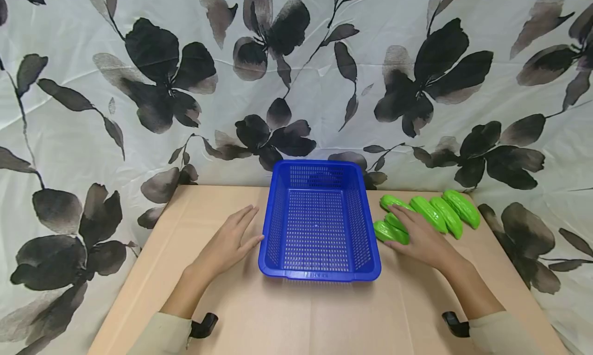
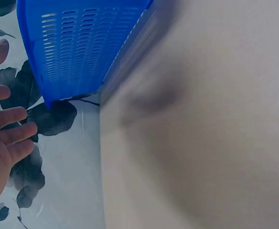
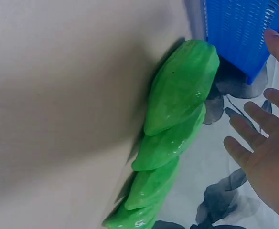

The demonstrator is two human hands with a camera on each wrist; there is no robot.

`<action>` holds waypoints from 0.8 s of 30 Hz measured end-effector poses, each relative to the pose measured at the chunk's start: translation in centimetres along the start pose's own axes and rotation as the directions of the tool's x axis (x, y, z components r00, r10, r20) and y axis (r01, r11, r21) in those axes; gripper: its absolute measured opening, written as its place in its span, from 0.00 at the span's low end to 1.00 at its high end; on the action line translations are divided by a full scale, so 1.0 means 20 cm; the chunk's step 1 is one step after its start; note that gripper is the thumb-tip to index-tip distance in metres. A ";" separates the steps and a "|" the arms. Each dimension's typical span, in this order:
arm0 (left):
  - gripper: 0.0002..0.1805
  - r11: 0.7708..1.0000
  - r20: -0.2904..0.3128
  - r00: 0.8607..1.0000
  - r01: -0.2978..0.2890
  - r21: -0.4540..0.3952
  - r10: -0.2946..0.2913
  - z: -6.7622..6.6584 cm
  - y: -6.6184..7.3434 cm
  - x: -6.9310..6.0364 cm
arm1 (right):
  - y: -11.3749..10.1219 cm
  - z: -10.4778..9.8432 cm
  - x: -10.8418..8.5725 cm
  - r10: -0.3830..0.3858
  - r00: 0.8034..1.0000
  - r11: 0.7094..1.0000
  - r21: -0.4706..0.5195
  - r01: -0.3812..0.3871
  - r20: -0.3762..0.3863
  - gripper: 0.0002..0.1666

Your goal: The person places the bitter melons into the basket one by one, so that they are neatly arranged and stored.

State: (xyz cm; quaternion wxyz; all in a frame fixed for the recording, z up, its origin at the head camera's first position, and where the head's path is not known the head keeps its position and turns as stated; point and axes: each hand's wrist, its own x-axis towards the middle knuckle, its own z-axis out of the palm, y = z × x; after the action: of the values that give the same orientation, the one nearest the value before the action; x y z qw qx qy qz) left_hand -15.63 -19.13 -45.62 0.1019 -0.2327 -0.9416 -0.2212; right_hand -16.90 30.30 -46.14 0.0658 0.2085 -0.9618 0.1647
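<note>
On a pale surface (image 1: pixel 310 319), probably reaching with spread right grip (image 1: pixel 419 239) over green vegetables (image 1: pixel 447 217) right of the blue basket (image 1: pixel 319 274), spread left grip (image 1: pixel 227 244) alongside; cannot confirm touching. Next, likely: curl round one.

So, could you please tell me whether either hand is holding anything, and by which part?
Nothing is held: the left hand is open beside the blue perforated basket, and the right hand is open by the ridged green vegetables.
</note>
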 end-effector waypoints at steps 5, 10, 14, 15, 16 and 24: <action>0.37 0.988 -0.020 0.999 0.039 -0.150 -0.042 0.03 0.01 0.02 | 0.03 0.03 0.01 0.025 0.999 0.999 0.042 -0.026 0.028 0.56; 0.33 0.917 -0.003 0.993 0.109 -0.385 -0.119 0.06 0.02 0.04 | 0.04 0.07 0.02 0.055 0.996 0.995 0.079 -0.060 0.063 0.57; 0.32 0.828 0.046 0.979 0.192 -0.526 -0.198 0.09 0.03 0.05 | 0.05 0.09 0.01 0.081 0.993 0.994 0.069 -0.086 0.081 0.56; 0.32 0.802 0.062 0.973 0.220 -0.555 -0.224 0.09 0.03 0.06 | 0.05 0.09 0.01 0.083 0.993 0.994 0.069 -0.089 0.082 0.56; 0.32 0.775 0.076 0.967 0.242 -0.584 -0.245 0.10 0.03 0.06 | 0.05 0.09 0.01 0.086 0.993 0.993 0.069 -0.092 0.081 0.56; 0.32 0.596 0.158 0.944 0.308 -0.741 -0.291 0.13 0.03 0.08 | 0.07 0.14 0.01 0.070 0.995 0.995 0.065 -0.074 0.065 0.56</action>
State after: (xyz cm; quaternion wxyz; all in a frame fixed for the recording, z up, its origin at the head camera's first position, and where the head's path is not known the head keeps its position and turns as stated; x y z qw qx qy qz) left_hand -17.01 -16.84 -47.15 -0.0528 -0.0950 -0.7890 -0.6047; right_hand -17.89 30.51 -49.06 0.0225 0.1808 -0.9642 0.1925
